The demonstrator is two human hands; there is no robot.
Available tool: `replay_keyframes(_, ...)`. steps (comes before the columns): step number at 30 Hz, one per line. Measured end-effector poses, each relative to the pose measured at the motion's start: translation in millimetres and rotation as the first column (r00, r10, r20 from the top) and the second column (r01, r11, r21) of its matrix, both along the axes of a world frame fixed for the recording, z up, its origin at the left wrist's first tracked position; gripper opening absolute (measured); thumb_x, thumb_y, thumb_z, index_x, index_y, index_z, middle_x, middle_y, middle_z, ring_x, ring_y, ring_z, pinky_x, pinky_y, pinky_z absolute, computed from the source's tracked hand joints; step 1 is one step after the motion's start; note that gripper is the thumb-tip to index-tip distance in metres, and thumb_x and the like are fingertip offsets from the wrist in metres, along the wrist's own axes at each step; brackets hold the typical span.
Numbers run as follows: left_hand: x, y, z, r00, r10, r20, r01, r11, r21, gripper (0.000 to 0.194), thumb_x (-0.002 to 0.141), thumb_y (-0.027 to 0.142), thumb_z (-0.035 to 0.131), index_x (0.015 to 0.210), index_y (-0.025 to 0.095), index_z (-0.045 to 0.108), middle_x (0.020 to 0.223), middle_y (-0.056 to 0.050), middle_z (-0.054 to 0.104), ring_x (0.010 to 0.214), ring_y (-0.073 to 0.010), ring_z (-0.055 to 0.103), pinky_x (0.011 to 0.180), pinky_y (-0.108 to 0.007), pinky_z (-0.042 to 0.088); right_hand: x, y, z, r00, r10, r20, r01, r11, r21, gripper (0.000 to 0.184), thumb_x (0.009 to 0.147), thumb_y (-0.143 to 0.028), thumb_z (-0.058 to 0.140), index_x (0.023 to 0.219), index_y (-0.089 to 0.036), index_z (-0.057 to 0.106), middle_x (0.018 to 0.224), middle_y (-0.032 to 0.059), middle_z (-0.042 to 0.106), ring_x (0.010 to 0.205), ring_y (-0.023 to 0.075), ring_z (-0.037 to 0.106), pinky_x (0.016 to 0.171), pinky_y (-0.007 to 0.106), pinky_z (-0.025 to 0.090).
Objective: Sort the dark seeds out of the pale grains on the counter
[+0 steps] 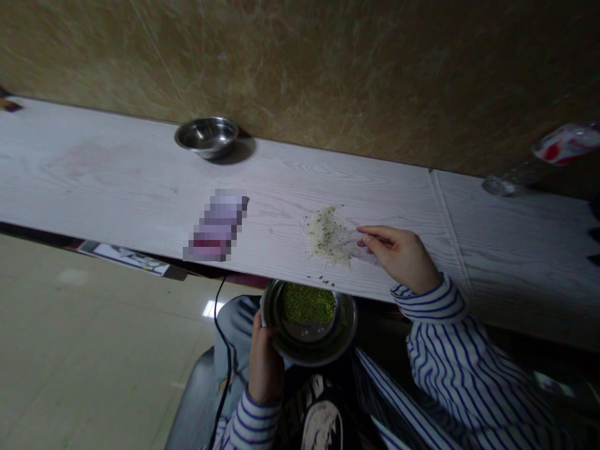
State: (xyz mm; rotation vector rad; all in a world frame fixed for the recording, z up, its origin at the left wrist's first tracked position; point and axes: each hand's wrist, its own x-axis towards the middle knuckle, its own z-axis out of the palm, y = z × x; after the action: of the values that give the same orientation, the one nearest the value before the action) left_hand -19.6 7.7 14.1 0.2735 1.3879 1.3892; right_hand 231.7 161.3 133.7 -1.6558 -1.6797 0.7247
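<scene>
My left hand (264,361) grips the rim of a steel bowl (344,334) held just below the table's near edge; the bowl holds green beans (308,303). My right hand (398,255) rests on the pale wooden table (117,181), fingers pinched on a thin pale card or scraper (352,240) that touches a small heap of white grains mixed with green bits (325,236). A few green beans (321,279) lie scattered near the table edge, between the heap and the bowl.
An empty steel bowl (207,135) stands at the table's far edge against the brown wall. A blurred-out flat object (218,226) lies left of the heap. A clear bottle with a red label (548,156) lies at the far right. A black cable (220,350) hangs below the table.
</scene>
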Motion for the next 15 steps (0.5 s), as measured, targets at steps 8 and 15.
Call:
replay_keyframes(8, 0.7, 2.5, 3.3, 1.000, -0.002, -0.004, 0.002, 1.000, -0.017, 0.050, 0.077, 0.038, 0.071, 0.125, 0.027, 0.075, 0.136, -0.010, 0.080, 0.145, -0.0393, 0.067, 0.131, -0.060, 0.046, -1.9, 4.2, -3.1, 0.999, 0.029, 0.036, -0.027, 0.998, -0.054, 0.031, 0.103, -0.017, 0.070, 0.121, -0.016, 0.095, 0.098, 0.0138, 0.094, 0.095, 0.0298, 0.093, 0.093, 0.041, 0.075)
replay_keyframes(15, 0.3, 1.5, -0.8, 1.000, 0.016, -0.002, -0.016, 1.000, -0.010, 0.049, 0.077, 0.038, 0.072, 0.124, 0.027, 0.076, 0.129, -0.009, 0.081, 0.142, -0.0390, 0.069, 0.130, -0.060, 0.048, -0.4, 3.3, -6.9, 0.996, 0.083, -0.026, -0.085, 0.995, -0.056, 0.028, 0.102, -0.020, 0.073, 0.119, -0.019, 0.095, 0.096, 0.0119, 0.094, 0.092, 0.0291, 0.093, 0.090, 0.041, 0.076)
